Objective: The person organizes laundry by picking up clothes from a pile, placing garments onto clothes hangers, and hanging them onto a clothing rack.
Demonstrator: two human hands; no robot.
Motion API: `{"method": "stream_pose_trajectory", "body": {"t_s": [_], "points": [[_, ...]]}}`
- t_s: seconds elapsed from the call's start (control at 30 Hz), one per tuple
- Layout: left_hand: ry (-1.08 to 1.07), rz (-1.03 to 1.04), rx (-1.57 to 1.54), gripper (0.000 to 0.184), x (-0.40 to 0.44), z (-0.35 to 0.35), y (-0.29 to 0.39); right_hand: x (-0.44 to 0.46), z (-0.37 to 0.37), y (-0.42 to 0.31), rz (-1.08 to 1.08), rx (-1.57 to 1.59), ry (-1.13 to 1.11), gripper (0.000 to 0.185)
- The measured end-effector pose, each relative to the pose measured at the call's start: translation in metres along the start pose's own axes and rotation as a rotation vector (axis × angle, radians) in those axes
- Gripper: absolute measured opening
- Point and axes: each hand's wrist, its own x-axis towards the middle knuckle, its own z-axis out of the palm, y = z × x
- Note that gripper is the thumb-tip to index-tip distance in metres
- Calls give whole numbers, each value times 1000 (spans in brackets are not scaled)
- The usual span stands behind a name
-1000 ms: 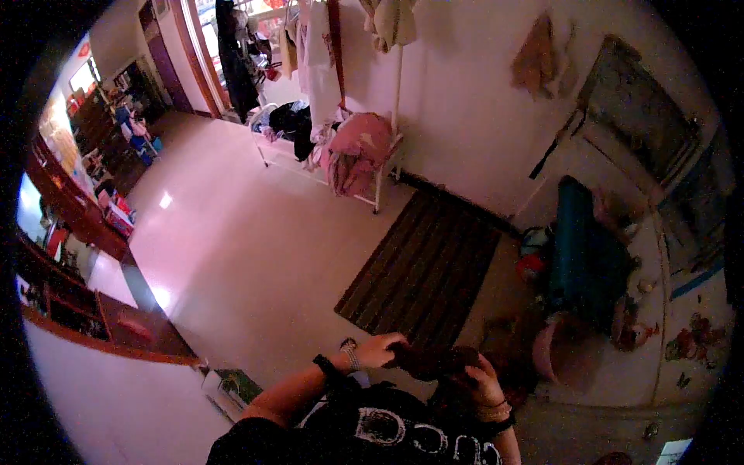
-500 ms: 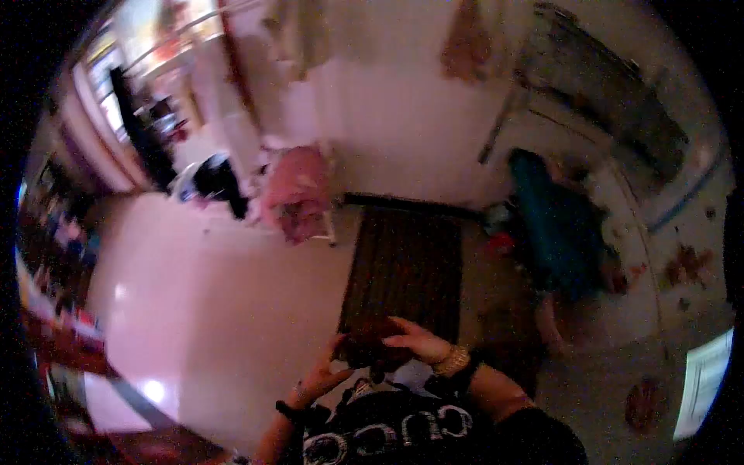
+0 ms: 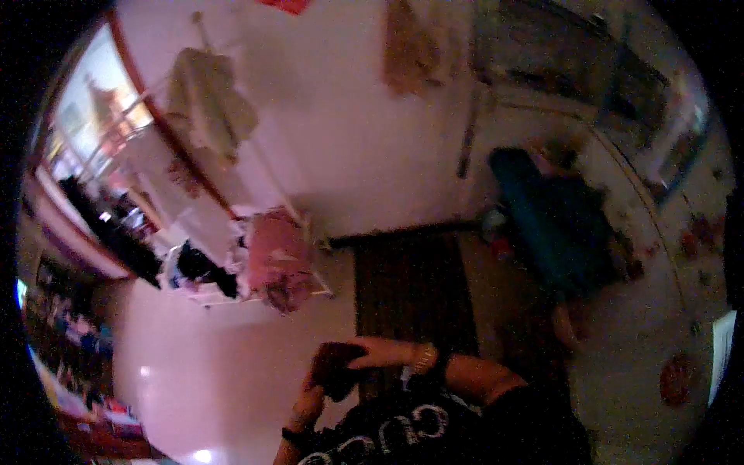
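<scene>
A small dark red object (image 3: 335, 372) is held between my two hands in front of my chest; in the dim light its kind cannot be made out. My left hand (image 3: 310, 399) is closed on its lower left side, with a dark band on the wrist. From the right, my right hand (image 3: 385, 353) reaches across with its fingers bent over the object's top and right edge. A gold-coloured watch (image 3: 424, 358) is on that wrist. Below the hands shows my black shirt (image 3: 387, 434) with large pale letters.
A dark striped mat (image 3: 415, 291) lies on the shiny pale floor (image 3: 225, 349) ahead. A white rack (image 3: 322, 288) with pink cloth (image 3: 277, 252) stands to the left. On the right is a large teal item (image 3: 554, 225). Clothes (image 3: 208, 101) hang by the wall.
My view has tilted upward and shifted, so the rack and mat sit lower. Both hands and the dark red object have moved left in view, and the right hand now reaches further across.
</scene>
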Motion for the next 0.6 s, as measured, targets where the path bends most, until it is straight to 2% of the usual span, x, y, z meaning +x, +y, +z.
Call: {"method": "stream_pose_trajectory", "body": {"t_s": [0.07,0.1,0.13,0.2,0.23,0.27,0.3,0.37,0.4,0.47,0.57,0.6], "points": [[-80,-111,33,54,41,17,29,-20,-23,-54,-21,-160,133,64],[-34,-78,29,54,58,19,28,-19,-43,-39,-80,-132,161,64],[-153,-135,-59,56,80,16,22,-17,-59,-21,-138,-102,191,63],[-233,-270,-162,60,133,24,-9,-44,-89,-48,233,-185,316,68],[-194,-356,-189,62,158,27,-10,-39,-112,-58,234,-201,273,68],[-164,-333,-190,62,169,44,4,-43,-124,-52,240,-71,297,65],[-166,-367,47,61,179,68,41,-44,-134,-47,256,67,322,62],[-146,-409,281,61,202,78,52,-45,-149,-34,295,352,386,56],[-169,-379,331,60,212,69,34,-46,-152,-25,316,493,425,53],[-172,-335,372,59,229,52,16,-38,-169,5,331,430,440,50],[-246,-474,461,58,240,29,13,-25,-182,29,320,298,470,45],[-267,-345,562,58,239,22,17,-20,-178,32,297,255,495,43]]}}
